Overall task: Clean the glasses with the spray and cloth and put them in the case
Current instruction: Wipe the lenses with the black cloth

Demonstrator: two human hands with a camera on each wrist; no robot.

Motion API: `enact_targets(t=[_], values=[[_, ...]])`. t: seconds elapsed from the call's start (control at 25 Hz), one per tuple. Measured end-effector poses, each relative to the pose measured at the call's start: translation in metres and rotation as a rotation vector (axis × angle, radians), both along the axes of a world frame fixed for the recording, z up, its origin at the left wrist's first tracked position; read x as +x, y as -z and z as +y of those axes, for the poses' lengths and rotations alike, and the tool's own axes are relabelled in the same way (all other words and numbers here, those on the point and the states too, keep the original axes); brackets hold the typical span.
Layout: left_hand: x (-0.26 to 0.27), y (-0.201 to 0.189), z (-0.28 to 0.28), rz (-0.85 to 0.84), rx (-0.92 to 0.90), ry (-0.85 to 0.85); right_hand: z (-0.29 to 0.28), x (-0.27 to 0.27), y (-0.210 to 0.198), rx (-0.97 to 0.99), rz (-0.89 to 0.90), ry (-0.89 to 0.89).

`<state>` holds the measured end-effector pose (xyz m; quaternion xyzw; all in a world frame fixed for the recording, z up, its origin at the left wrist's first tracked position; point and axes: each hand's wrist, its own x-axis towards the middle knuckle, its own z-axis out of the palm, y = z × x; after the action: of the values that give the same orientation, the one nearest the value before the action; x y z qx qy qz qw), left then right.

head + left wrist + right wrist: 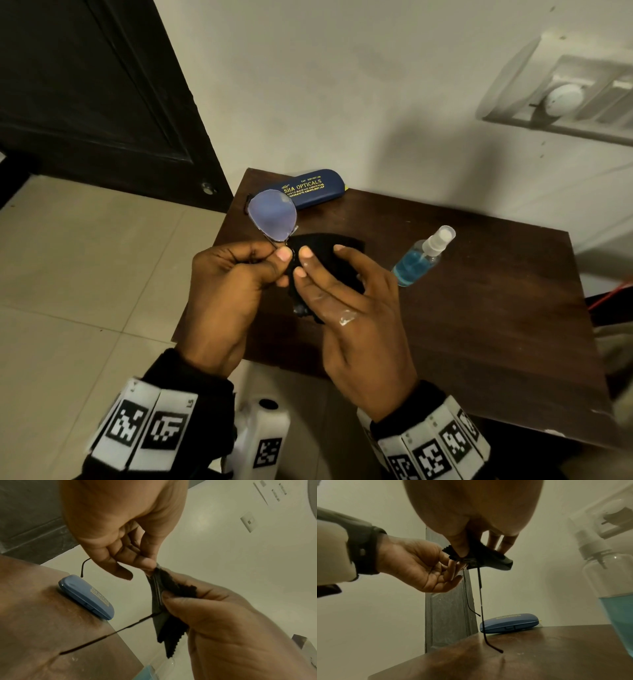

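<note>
The glasses are held above the table, one bluish lens sticking up and to the left. My left hand pinches the frame at the bridge. My right hand holds the black cloth folded over the other lens, thumb on one side and fingers on the other. In the right wrist view the thin temple arms hang down from the cloth. The blue case lies shut at the table's far left corner. The spray bottle of blue liquid lies to the right of my hands.
The small dark wooden table stands against a pale wall. A dark door is at the left, tiled floor below it. A switch plate is on the wall at the right.
</note>
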<state>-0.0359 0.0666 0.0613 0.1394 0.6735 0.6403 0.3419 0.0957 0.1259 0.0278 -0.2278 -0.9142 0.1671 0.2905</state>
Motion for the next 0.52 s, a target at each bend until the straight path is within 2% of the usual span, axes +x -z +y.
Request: enact_targets(t=[0.24,0.4,0.52], values=[[-0.006,0.005,0.0,-0.07,-0.005,-0.051,0.011,0.002,0.007,-0.018,-0.071,0.166],[-0.009,0.007,0.0,-0.114,0.048,-0.075,0.004,0.001,0.008,-0.003,-0.005,-0.02],[-0.01,0.006,0.0,-0.145,0.083,-0.072,0.008,0.001,0.011,-0.017,-0.005,0.04]])
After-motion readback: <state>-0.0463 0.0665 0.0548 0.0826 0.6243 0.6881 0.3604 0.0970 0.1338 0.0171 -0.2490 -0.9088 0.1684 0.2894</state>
